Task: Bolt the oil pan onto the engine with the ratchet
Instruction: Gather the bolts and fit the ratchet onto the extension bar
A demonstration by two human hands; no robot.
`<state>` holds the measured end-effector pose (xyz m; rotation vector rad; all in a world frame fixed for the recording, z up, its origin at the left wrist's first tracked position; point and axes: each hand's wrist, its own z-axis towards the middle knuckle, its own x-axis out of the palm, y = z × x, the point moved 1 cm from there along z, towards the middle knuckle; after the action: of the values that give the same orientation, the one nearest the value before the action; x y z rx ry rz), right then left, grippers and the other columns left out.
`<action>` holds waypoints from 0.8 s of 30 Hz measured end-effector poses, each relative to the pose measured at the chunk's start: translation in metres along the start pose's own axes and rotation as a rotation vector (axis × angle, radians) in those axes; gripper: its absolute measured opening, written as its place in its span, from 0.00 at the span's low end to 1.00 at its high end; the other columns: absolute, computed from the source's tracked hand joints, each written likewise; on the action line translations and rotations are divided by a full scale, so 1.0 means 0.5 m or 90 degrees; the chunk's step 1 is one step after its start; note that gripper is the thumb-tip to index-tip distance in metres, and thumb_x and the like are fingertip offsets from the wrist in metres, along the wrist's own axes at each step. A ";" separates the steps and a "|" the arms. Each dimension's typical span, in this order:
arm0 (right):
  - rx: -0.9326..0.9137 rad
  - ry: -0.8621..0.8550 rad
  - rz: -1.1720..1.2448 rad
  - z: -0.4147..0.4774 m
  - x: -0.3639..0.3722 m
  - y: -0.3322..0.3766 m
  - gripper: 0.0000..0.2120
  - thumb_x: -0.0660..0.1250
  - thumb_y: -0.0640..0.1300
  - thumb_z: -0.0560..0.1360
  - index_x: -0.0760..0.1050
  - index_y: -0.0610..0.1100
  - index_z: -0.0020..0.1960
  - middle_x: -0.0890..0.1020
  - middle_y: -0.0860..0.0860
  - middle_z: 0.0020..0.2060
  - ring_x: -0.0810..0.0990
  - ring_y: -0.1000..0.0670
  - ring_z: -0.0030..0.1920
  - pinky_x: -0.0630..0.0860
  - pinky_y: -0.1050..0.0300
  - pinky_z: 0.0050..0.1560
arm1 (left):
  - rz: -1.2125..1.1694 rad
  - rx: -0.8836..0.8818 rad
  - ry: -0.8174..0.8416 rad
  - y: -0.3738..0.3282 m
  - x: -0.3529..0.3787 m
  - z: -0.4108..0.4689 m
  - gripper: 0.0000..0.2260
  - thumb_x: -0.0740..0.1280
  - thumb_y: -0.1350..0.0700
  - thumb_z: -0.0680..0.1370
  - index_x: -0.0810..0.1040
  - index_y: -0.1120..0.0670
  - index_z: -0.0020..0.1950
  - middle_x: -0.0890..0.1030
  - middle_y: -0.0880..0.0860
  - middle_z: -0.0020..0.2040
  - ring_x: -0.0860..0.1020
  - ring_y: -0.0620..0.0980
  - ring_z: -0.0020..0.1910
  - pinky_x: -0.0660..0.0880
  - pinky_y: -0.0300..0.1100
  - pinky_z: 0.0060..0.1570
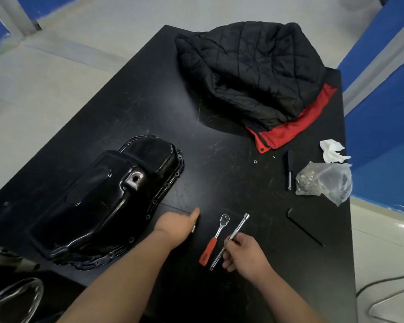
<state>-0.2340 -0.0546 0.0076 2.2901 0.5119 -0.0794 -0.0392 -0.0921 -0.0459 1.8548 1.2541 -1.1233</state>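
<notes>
The oil pan [103,201] lies sump-up, flange down, on the tabletop [149,113] along its left edge, reaching toward the near-left corner. It looks like pressed steel: stiff, fairly heavy, glossy and probably slick, with a thin flange that could bite fingers. I would lift it with both hands under the flange on opposite long sides, not by the smooth sump. The ratchet [216,238] rests by the near edge, about midway along, its head toward the far edge; the red handle is the grippy part to take. Just beside it, the extension bar [239,227] is pinched at mid-shaft between thumb and fingers of the right hand [245,257]; it is polished, rigid and apt to roll. The left hand [177,227] sits between pan and ratchet, fingers curled under; a small metal piece [193,228] glints there, but whether it is gripped I cannot tell. A plastic bag [324,180], perhaps of bolts, sits at the right edge
</notes>
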 end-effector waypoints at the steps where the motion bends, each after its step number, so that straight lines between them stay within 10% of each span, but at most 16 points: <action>1: 0.004 -0.002 0.002 0.003 -0.003 0.000 0.07 0.59 0.39 0.78 0.73 0.37 0.45 0.77 0.47 0.28 0.78 0.49 0.27 0.74 0.57 0.28 | 0.026 0.045 0.004 -0.008 -0.006 0.004 0.29 0.55 0.60 0.78 0.47 0.51 0.76 0.78 0.57 0.55 0.79 0.60 0.49 0.67 0.48 0.36; 7: 0.011 -0.005 0.010 0.018 -0.016 0.001 0.07 0.58 0.38 0.77 0.73 0.37 0.44 0.77 0.47 0.28 0.78 0.49 0.27 0.75 0.56 0.29 | 0.145 0.243 0.035 -0.038 -0.047 0.012 0.15 0.56 0.62 0.78 0.64 0.54 0.64 0.76 0.61 0.52 0.78 0.62 0.48 0.69 0.48 0.35; 24: -0.152 0.016 0.039 0.009 0.027 0.105 0.06 0.61 0.38 0.77 0.74 0.42 0.42 0.78 0.50 0.26 0.79 0.50 0.27 0.77 0.58 0.29 | -0.513 -0.069 -0.151 -0.050 -0.038 -0.191 0.07 0.62 0.45 0.75 0.71 0.45 0.51 0.80 0.47 0.45 0.77 0.47 0.46 0.71 0.39 0.44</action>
<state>-0.2011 -0.0860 0.0373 2.0733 0.4388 0.0386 -0.0372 -0.0104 0.0123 1.0835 1.9304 -1.5755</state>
